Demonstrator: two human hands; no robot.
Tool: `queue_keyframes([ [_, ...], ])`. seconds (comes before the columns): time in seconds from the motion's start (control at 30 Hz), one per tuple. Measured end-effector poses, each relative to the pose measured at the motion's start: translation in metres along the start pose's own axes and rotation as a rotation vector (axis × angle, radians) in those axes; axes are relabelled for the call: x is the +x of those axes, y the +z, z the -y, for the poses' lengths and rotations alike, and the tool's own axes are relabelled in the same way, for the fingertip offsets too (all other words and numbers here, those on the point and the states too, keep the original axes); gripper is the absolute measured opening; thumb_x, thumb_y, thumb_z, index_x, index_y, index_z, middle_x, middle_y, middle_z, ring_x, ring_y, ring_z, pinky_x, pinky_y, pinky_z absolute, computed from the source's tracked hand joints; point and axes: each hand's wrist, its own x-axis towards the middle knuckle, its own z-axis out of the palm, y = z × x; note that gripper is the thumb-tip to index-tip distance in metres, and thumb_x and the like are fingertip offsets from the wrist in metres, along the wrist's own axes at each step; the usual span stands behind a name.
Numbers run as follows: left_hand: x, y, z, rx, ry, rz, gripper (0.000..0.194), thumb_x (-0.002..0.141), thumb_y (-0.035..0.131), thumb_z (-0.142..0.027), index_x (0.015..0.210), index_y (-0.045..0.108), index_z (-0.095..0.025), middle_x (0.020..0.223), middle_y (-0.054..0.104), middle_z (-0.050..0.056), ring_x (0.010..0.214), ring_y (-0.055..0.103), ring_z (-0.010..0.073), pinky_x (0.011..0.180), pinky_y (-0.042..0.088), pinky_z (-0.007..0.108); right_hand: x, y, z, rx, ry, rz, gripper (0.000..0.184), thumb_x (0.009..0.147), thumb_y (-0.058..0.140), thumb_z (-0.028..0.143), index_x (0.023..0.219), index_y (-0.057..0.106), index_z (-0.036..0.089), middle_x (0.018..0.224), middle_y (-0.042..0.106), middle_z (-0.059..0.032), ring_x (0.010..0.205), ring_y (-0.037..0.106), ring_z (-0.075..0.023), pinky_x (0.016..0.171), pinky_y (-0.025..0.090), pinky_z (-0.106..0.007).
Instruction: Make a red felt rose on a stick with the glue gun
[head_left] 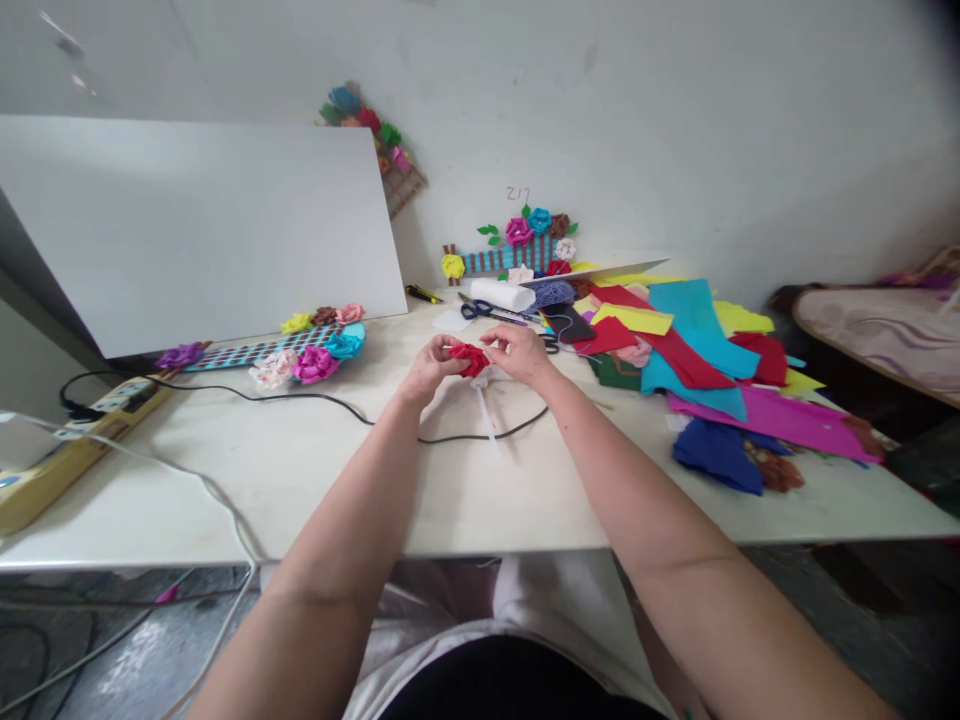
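Observation:
A red crepe-paper flower is held just above the middle of the table, between my two hands. Its left edge is pinched by the fingers of my left hand. On the other side, my right hand has thumb and fingertips closed at the flower's right edge; the exact grip is too small to make out. Below the flower a thin whitish strip slants down toward the table, and I cannot tell whether it is attached. Behind my hands lie dark-handled scissors and a white roll.
Coloured crepe-paper sheets are heaped at right. A black cable crosses the table from a power strip. Flower-decorated pieces stand at left and against the wall. A utility knife and purple yarn lie behind.

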Motion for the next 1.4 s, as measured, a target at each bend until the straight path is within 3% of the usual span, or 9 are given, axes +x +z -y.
queue_keyframes([
  [0.2, 0.0, 0.0, -0.001, 0.009, -0.022, -0.001, 0.048, 0.049, 0.086, -0.024, 0.08, 0.051, -0.018, 0.067, 0.067, -0.001, 0.059, 0.061, 0.0141, 0.06, 0.048, 0.028, 0.002, -0.006, -0.006, 0.078, 0.046, 0.116, 0.027, 0.07, 0.064, 0.014, 0.094, 0.074, 0.018, 0.09, 0.073, -0.0031, 0.063, 0.057, -0.0113, 0.066, 0.047, -0.025],
  [0.57, 0.0, -0.001, -0.001, 0.007, -0.047, 0.021, 0.046, 0.049, 0.086, -0.025, 0.08, 0.053, -0.018, 0.067, 0.068, 0.0, 0.058, 0.062, 0.0141, 0.058, 0.049, 0.028, 0.002, -0.004, -0.007, 0.109, 0.057, 0.083, 0.025, 0.073, 0.06, 0.015, 0.093, 0.075, 0.017, 0.084, 0.073, -0.0038, 0.065, 0.059, -0.0128, 0.069, 0.049, -0.026],
  [0.67, 0.0, -0.001, -0.001, 0.028, -0.052, -0.005, 0.046, 0.049, 0.086, -0.026, 0.081, 0.054, -0.018, 0.067, 0.067, 0.001, 0.054, 0.059, 0.013, 0.055, 0.047, 0.027, 0.003, -0.005, -0.007, 0.22, 0.157, 0.116, 0.024, 0.073, 0.06, 0.014, 0.092, 0.074, 0.016, 0.08, 0.073, -0.0036, 0.066, 0.061, -0.013, 0.067, 0.05, -0.026],
  [0.83, -0.001, -0.002, -0.004, 0.023, -0.042, -0.039, 0.037, 0.052, 0.083, -0.025, 0.079, 0.058, -0.018, 0.069, 0.067, 0.001, 0.051, 0.054, 0.0109, 0.048, 0.04, 0.024, 0.001, -0.011, -0.001, 0.58, 0.469, 0.251, 0.021, 0.074, 0.061, 0.014, 0.093, 0.069, 0.014, 0.066, 0.069, -0.0013, 0.054, 0.059, -0.0115, 0.049, 0.045, -0.021],
  [0.93, -0.001, -0.002, -0.004, -0.023, -0.032, -0.034, 0.032, 0.055, 0.081, -0.026, 0.079, 0.061, -0.018, 0.073, 0.067, 0.003, 0.056, 0.057, 0.0123, 0.05, 0.043, 0.025, 0.0, -0.012, 0.003, 0.755, 0.575, 0.289, 0.014, 0.074, 0.064, 0.017, 0.087, 0.066, 0.014, 0.067, 0.071, -0.0029, 0.05, 0.059, -0.0102, 0.046, 0.045, -0.02],
  [1.17, -0.001, -0.003, -0.003, -0.128, -0.074, -0.063, 0.032, 0.056, 0.079, -0.023, 0.084, 0.065, -0.016, 0.082, 0.069, 0.005, 0.072, 0.065, 0.0171, 0.069, 0.053, 0.032, -0.003, -0.002, 0.014, 0.911, 0.609, 0.338, 0.008, 0.075, 0.067, 0.018, 0.081, 0.064, 0.013, 0.066, 0.069, -0.0039, 0.053, 0.062, -0.0112, 0.046, 0.048, -0.019],
  [1.4, -0.005, 0.0, -0.003, -0.039, -0.109, -0.107, 0.034, 0.054, 0.083, -0.027, 0.081, 0.067, -0.014, 0.077, 0.07, 0.004, 0.067, 0.064, 0.0148, 0.069, 0.053, 0.03, -0.004, 0.008, 0.03, 0.896, 0.695, 0.223, 0.006, 0.075, 0.062, 0.008, 0.073, 0.06, 0.014, 0.056, 0.064, -0.0004, 0.047, 0.057, -0.0095, 0.045, 0.049, -0.02],
])
